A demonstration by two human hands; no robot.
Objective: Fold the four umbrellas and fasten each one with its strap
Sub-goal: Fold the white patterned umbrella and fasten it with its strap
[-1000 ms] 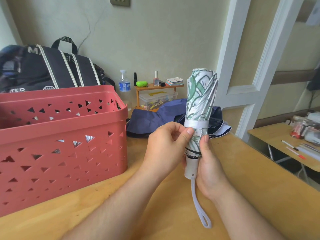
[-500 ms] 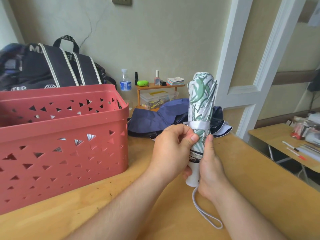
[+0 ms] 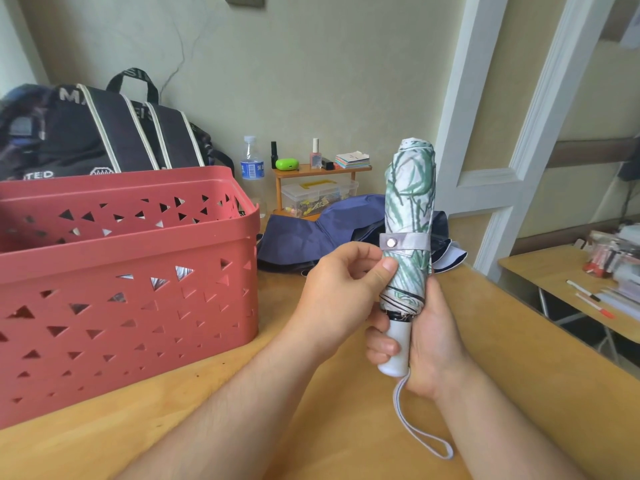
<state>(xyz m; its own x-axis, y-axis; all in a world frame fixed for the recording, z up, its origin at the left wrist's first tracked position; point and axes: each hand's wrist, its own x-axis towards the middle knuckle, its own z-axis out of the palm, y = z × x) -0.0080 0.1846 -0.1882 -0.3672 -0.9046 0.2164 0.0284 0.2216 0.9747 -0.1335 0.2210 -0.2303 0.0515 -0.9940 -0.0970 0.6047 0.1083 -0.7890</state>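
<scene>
- My right hand (image 3: 433, 344) is wrapped round the white handle (image 3: 394, 344) of the leaf-print umbrella (image 3: 410, 216), fingers curled at the front, thumb up along the folded canopy, so the thing stands upright above the table (image 3: 329, 427) where I can see all round it.
- Upright makes sense: the pleats hang tight against the shaft instead of flopping open.
- The strap (image 3: 405, 241) runs round the roll about the middle, its snap (image 3: 391, 242) facing me, and it looks pressed home. I judge this 1 fastened.
- My left hand (image 3: 343, 292) sits just below the strap, fingers curled, thumb tip against the fabric. It steadies the roll; whether it actually pinches cloth, I cannot tell for sure, but the thumb is touching.
- The wrist loop (image 3: 419, 431) dangles from the handle's base, down to the table.
- Behind, a navy umbrella (image 3: 311, 237) lies slack and unfolded on the table, near the wall. That looks like a next job.
- The red basket (image 3: 121, 271) stands at my left, close by, a likely drop spot for finished ones; I cannot see what is in it.
- Of the 4 umbrellas I can see only these 2.
- Risk now: letting go with the left too fast could show the snap is not truly seated.
</scene>
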